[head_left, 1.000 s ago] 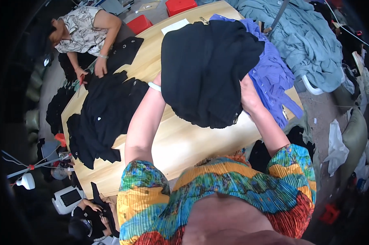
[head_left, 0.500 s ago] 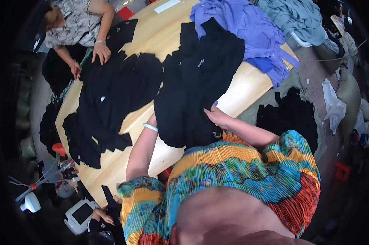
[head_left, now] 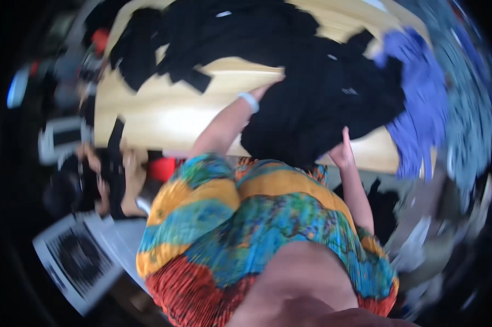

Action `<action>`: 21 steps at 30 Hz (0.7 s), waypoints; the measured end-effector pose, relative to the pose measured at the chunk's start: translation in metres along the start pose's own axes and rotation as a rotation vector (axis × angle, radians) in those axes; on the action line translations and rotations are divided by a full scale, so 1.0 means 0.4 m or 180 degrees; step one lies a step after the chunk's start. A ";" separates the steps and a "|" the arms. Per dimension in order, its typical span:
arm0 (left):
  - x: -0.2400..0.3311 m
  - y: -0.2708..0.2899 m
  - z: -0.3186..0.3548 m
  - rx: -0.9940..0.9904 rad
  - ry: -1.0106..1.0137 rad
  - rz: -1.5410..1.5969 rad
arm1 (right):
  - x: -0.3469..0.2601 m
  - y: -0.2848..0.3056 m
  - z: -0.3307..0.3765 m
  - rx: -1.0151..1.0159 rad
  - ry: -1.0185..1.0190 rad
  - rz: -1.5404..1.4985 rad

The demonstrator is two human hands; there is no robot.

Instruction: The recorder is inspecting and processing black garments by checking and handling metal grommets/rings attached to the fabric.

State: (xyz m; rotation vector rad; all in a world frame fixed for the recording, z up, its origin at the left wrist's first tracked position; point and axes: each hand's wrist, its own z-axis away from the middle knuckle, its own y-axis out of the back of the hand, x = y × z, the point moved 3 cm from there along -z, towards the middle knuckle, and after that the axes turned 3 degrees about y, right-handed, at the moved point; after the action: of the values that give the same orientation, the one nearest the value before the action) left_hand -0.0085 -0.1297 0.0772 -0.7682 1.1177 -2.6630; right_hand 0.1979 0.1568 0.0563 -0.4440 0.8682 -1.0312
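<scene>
Black garment [head_left: 322,103], centre frame: right hand [head_left: 341,152] pinching its lower edge, left hand [head_left: 265,91] grip unclear; best lifted evenly off table [head_left: 164,114].

A long wooden table [head_left: 164,117] runs across the room. More black clothes [head_left: 224,32] sprawl over its far end, and a purple garment [head_left: 423,109] hangs off its right side next to a blurred grey-blue heap [head_left: 469,114]. Lower left, another person [head_left: 99,174] sits by a white device with a dark screen [head_left: 77,259].
</scene>
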 end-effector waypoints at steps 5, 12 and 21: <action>0.057 0.182 0.266 0.0831 -0.1072 0.0308 | 0.060 0.002 -0.054 0.0087 -0.0446 0.0306; 0.018 0.233 0.375 0.1252 -0.1196 0.0148 | -0.077 -0.028 0.025 0.0735 -0.0007 0.0707; -0.167 0.194 0.210 0.0513 0.0368 -0.0532 | -0.491 -0.296 0.237 0.1316 0.2547 0.0806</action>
State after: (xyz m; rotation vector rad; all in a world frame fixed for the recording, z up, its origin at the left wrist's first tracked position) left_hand 0.0874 -0.2153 0.0457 -0.7153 0.8834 -2.9266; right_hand 0.1617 0.2678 0.2750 0.4607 1.3299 -1.1212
